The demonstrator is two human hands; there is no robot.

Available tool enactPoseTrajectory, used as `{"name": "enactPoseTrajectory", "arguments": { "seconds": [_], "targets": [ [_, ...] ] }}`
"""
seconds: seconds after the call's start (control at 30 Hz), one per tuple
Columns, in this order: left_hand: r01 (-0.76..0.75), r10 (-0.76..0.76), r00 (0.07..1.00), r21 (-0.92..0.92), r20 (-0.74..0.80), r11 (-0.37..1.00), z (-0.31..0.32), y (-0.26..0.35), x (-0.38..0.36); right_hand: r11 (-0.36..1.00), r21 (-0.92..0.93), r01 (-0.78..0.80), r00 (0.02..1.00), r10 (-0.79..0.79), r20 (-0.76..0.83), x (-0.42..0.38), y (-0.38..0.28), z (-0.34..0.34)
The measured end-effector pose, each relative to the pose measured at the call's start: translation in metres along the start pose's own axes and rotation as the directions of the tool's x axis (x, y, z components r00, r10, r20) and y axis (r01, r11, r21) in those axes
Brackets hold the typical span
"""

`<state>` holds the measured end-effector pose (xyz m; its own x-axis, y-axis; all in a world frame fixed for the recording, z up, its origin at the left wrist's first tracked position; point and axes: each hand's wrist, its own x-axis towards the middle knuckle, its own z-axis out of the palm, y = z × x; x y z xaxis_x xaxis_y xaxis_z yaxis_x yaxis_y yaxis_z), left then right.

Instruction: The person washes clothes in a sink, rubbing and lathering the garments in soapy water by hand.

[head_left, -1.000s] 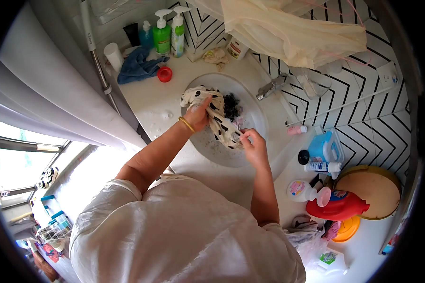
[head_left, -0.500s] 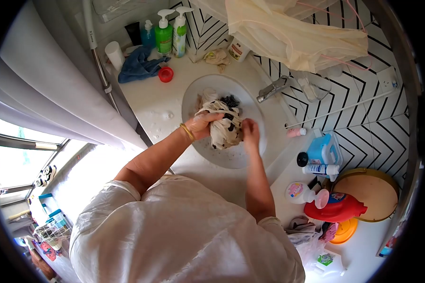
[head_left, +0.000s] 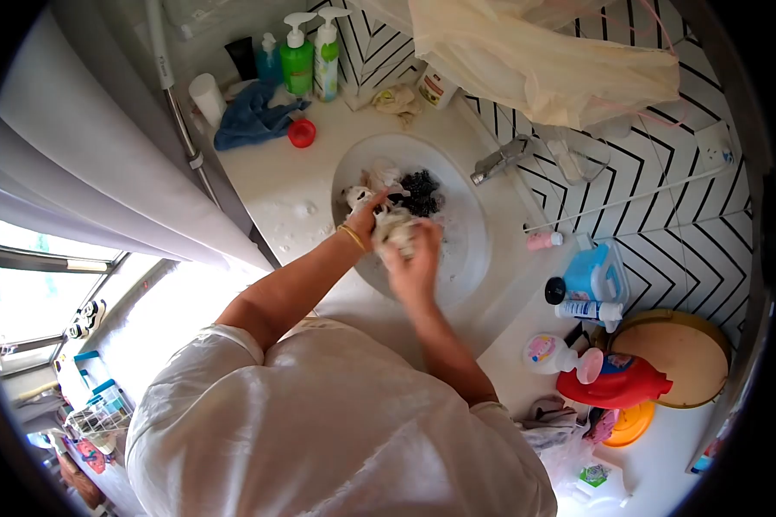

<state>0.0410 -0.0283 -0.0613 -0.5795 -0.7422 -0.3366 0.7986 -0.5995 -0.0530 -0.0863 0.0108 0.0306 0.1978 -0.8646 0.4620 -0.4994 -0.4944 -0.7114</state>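
Both hands work a white cloth with black spots inside the round white basin set in the white counter. The left hand, a gold bangle on its wrist, is clenched on the cloth's near-left side; the right hand is closed over the cloth from the near side, so the bundle sits pressed between them, above the basin's left half. A dark wet garment lies in the basin just behind the cloth, toward the chrome tap at the basin's far-right rim. A blue rag and a small red cap rest near the counter's far-left corner, beside two green pump bottles.
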Motion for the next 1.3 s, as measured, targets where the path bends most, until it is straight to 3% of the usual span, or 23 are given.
{"name": "enactPoseTrajectory", "arguments": {
  "seconds": [0.03,0.07,0.1,0.13,0.17,0.3,0.33,0.4,0.43,0.5,0.53,0.57,0.63,0.7,0.77,0.83,0.87,0.9,0.97,1.0,1.1,1.2,1.3],
  "targets": [
    [0.145,-0.138,0.984,-0.062,0.113,0.987,-0.015,0.0,0.006,0.974,-0.113,0.197,0.98,-0.196,0.025,-0.001,-0.017,0.003],
    [0.128,-0.111,0.901,-0.013,0.419,0.992,-0.028,-0.004,0.019,0.984,-0.174,0.051,0.999,-0.047,0.022,-0.004,0.002,0.011],
    [-0.035,0.027,0.997,0.121,0.067,0.992,-0.022,-0.013,0.022,0.969,-0.227,-0.096,0.995,0.102,0.012,-0.007,0.037,0.029],
    [-0.138,0.222,0.937,0.299,-0.271,0.944,-0.011,-0.028,0.023,0.931,-0.276,-0.241,0.968,0.25,-0.001,-0.004,0.057,0.039],
    [-0.163,0.442,0.729,0.494,-0.523,0.854,0.004,-0.036,0.023,0.852,-0.108,-0.511,0.857,0.516,0.015,0.02,0.064,0.029],
    [-0.303,0.439,0.867,0.448,-0.236,0.841,0.021,-0.031,0.029,0.856,-0.041,-0.515,0.854,0.509,-0.104,0.038,0.084,0.028],
    [-0.293,0.437,0.866,0.459,-0.245,0.839,0.015,-0.023,0.027,0.851,0.132,-0.509,0.85,0.521,-0.081,0.033,0.076,0.024],
    [-0.176,0.272,0.908,0.298,-0.32,0.938,-0.009,0.002,0.037,0.955,0.081,-0.285,0.958,0.287,-0.018,0.014,0.039,0.023],
    [-0.252,0.356,0.921,0.453,-0.16,0.855,-0.021,-0.005,0.032,0.984,0.063,-0.167,0.986,0.167,0.011,0.004,0.031,0.025],
    [-0.477,0.489,0.854,0.643,0.177,0.6,-0.029,-0.021,0.013,0.956,-0.094,-0.276,0.959,0.28,0.031,-0.01,0.037,0.034],
    [-0.409,0.478,0.859,0.809,0.184,0.422,-0.019,-0.028,0.01,0.932,-0.166,-0.323,0.942,0.333,0.039,-0.016,0.046,0.041],
    [-0.301,0.462,0.869,0.931,0.177,0.208,0.003,-0.031,0.0,0.807,0.087,-0.584,0.812,0.58,0.063,-0.005,0.113,0.031],
    [-0.218,0.542,0.84,0.908,-0.012,0.358,0.001,-0.043,0.022,0.397,0.379,-0.836,0.52,0.794,0.316,-0.012,0.169,0.036],
    [-0.141,0.625,0.721,0.82,-0.299,0.555,0.023,-0.054,0.026,-0.028,0.548,-0.836,0.272,0.847,0.458,-0.008,0.161,0.028],
    [0.179,0.536,0.832,0.984,-0.145,-0.012,-0.015,-0.053,0.043,-0.142,0.396,-0.907,0.087,0.858,0.507,-0.01,0.154,0.018],
    [0.31,0.344,0.933,0.714,-0.102,-0.628,-0.081,-0.045,0.064,-0.231,0.225,-0.947,-0.099,0.873,0.478,-0.032,0.17,0.025],
    [0.272,0.236,0.962,0.446,-0.135,-0.853,-0.107,-0.042,0.071,-0.065,-0.213,-0.975,-0.14,0.924,0.357,-0.061,0.203,0.052],
    [0.165,0.137,0.97,0.132,-0.2,-0.977,-0.118,-0.039,0.076,0.24,-0.417,-0.877,0.03,0.893,0.45,-0.072,0.211,0.055],
    [0.171,0.093,0.892,0.139,-0.442,-0.975,-0.033,-0.032,0.056,0.73,-0.588,-0.347,0.232,0.675,0.701,-0.086,0.219,0.059],
    [0.198,0.103,0.871,0.152,-0.481,-0.968,-0.02,-0.03,0.056,0.274,-0.562,-0.78,-0.079,0.848,0.524,-0.041,0.165,0.033],
    [0.029,0.0,0.873,0.053,-0.488,-0.998,-0.037,-0.017,0.068,0.191,-0.316,-0.929,-0.017,0.833,0.553,-0.031,0.233,0.025],
    [0.146,0.13,0.868,-0.003,-0.479,-0.989,-0.14,-0.011,0.096,0.643,-0.51,-0.572,0.714,0.696,0.076,-0.054,0.22,0.045],
    [0.188,0.128,0.808,0.045,-0.575,-0.981,-0.043,-0.021,0.082,0.827,-0.491,-0.275,0.676,0.529,0.513,-0.069,0.231,0.059]
  ]
}}
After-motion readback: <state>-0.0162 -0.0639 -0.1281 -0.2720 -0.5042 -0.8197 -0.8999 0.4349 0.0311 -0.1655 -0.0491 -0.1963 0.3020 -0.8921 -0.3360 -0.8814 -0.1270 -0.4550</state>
